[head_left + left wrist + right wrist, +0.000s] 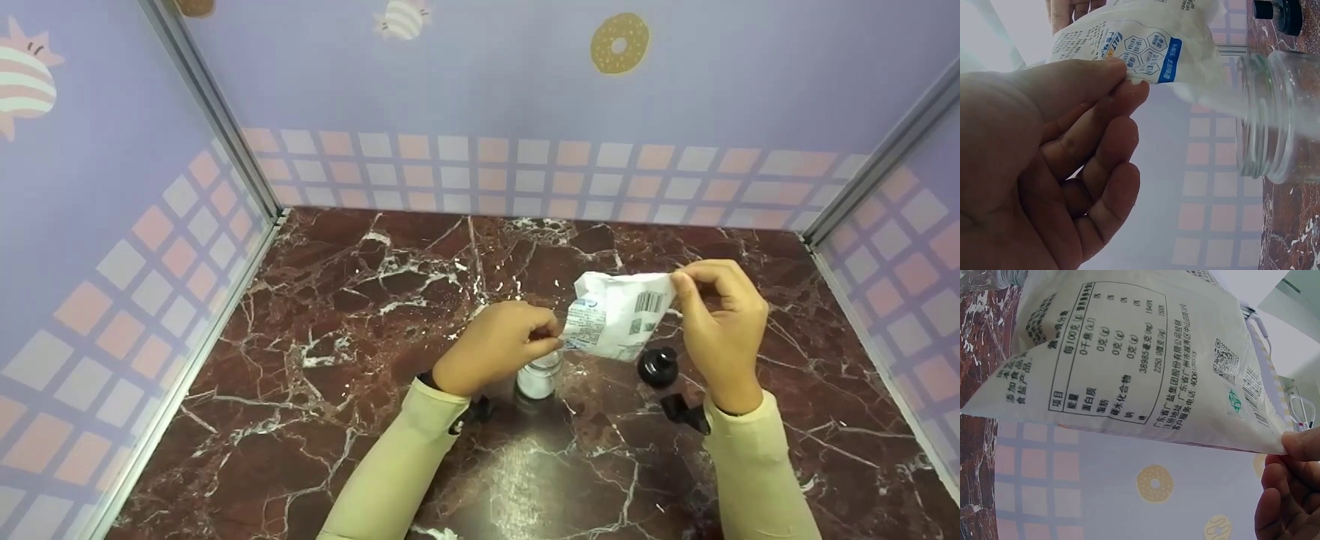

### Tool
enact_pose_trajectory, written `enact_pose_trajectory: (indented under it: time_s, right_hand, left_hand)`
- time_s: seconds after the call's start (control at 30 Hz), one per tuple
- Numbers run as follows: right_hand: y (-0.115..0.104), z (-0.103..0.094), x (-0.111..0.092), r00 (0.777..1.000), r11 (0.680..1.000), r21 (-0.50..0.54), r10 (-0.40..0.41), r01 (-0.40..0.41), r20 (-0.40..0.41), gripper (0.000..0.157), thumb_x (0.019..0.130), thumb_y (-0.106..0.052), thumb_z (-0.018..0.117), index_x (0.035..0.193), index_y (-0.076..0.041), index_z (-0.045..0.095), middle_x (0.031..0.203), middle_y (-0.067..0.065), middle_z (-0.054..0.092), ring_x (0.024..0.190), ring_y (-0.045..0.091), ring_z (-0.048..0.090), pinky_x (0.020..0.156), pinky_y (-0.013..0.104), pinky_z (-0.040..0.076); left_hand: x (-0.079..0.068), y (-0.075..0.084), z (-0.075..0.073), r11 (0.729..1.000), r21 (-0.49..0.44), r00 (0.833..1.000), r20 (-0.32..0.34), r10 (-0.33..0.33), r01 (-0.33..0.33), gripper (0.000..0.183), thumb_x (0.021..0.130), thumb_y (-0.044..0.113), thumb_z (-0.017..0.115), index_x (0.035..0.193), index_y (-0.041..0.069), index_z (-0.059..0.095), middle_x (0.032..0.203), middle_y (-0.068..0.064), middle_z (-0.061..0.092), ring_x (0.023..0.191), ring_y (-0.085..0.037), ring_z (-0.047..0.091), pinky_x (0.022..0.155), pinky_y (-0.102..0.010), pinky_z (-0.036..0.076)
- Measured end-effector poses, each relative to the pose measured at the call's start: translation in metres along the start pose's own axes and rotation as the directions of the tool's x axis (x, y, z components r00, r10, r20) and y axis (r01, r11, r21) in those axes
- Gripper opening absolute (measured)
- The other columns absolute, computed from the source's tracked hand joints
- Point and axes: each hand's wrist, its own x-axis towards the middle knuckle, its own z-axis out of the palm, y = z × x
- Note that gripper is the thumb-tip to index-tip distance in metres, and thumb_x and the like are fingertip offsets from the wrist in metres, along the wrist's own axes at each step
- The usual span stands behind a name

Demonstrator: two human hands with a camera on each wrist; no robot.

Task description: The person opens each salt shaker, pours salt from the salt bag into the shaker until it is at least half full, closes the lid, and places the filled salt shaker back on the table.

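A white printed bag of salt [615, 319] is held tilted above the table between both hands. My left hand [499, 341] pinches its lower edge near the mouth with thumb and forefinger. Up at the opposite corner, my right hand [724, 322] pinches the bag between thumb and fingers. White salt [1213, 101] streams from the bag into an open glass jar [1278, 115], as the left wrist view shows. From the head, the jar is partly hidden under the left hand, with white salt inside. A black knobbed lid [658, 367] lies on the table near the right wrist.
White specks [517, 285] are scattered over the dark red marbled table [285, 420], mostly beyond the jar. Patterned panels [450, 90] stand along the back and both sides. A black wrist mount [679, 411] sits at the right wrist.
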Motion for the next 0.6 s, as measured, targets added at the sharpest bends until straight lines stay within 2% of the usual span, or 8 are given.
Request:
enact_pose_trajectory:
  time_s: [0.6]
  right_hand:
    - [-0.0009, 0.0009, -0.0002, 1.000, 1.000, 0.004, -0.009, 0.009, -0.013, 0.011, 0.081, 0.006, 0.068, 0.074, 0.013, 0.063, 0.079, 0.020, 0.061, 0.066, 0.014, 0.054, 0.058, 0.016, 0.043]
  left_hand:
    - [-0.0004, -0.0007, -0.0003, 1.000, -0.010, 1.000, -0.019, -0.001, 0.001, 0.011, 0.087, 0.034, 0.067, 0.083, 0.024, 0.066, 0.077, 0.016, 0.061, 0.068, -0.001, 0.053, 0.067, -0.022, 0.045]
